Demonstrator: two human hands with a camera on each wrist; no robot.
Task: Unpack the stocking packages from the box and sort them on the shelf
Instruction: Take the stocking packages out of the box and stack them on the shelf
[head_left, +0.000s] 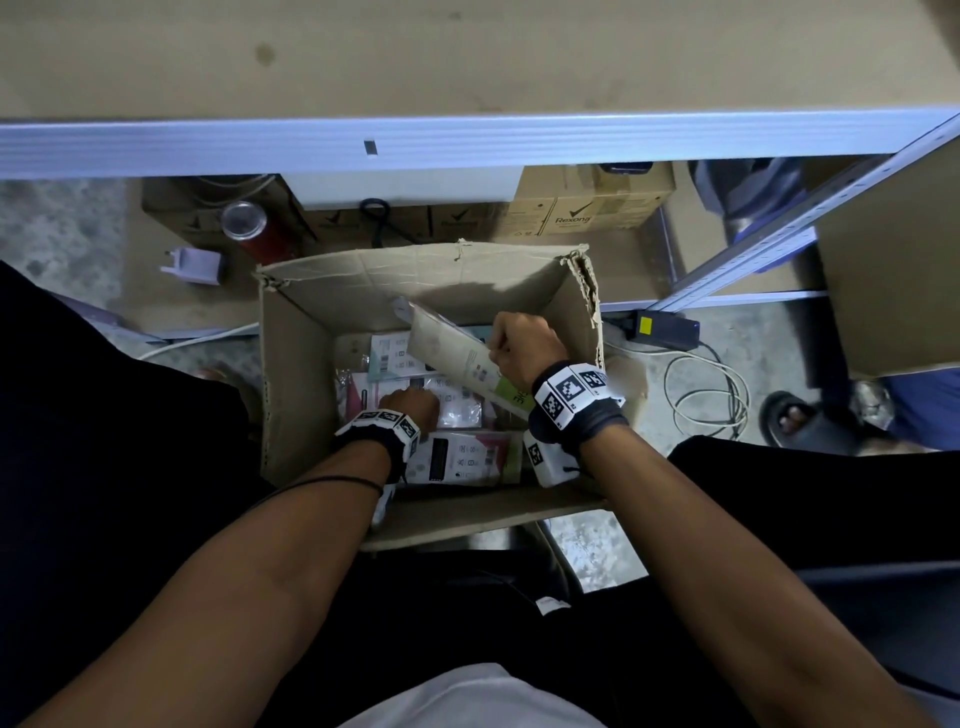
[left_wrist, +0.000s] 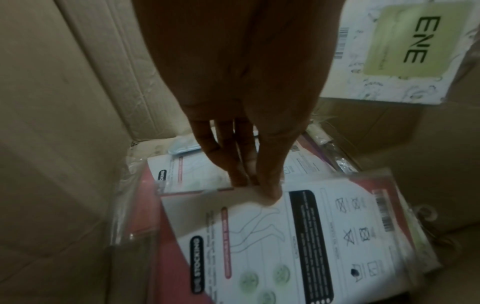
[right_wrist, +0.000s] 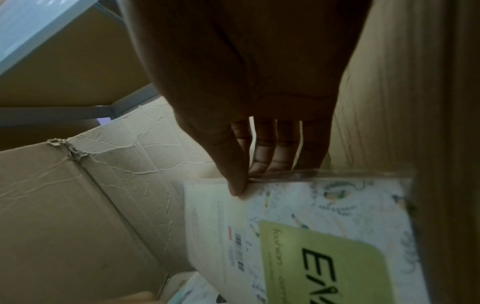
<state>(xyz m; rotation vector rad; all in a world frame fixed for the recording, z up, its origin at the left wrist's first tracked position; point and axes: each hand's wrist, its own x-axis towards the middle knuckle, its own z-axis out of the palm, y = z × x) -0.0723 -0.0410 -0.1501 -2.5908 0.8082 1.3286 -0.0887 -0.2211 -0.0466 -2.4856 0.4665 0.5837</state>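
Note:
An open cardboard box (head_left: 415, 270) stands on the floor below the shelf (head_left: 467, 140), with several flat stocking packages inside. My right hand (head_left: 519, 348) (right_wrist: 252, 181) pinches the top edge of a white package with a green label (head_left: 457, 353) (right_wrist: 324, 236), thumb in front and fingers behind. That package is tilted up above the others and also shows in the left wrist view (left_wrist: 389, 51). My left hand (head_left: 410, 405) (left_wrist: 255, 189) reaches down at the box's left side. It pinches the top edge of a red and white stocking package (left_wrist: 298, 236) in a clear sleeve.
Brown cartons (head_left: 582, 213), a red can (head_left: 249, 228) and a white plug (head_left: 195, 265) sit under the shelf. A black power brick (head_left: 660, 327) and loose cables (head_left: 711, 389) lie right of the box. Another person's sandalled foot (head_left: 795, 415) is further right, by the shelf's upright (head_left: 779, 244).

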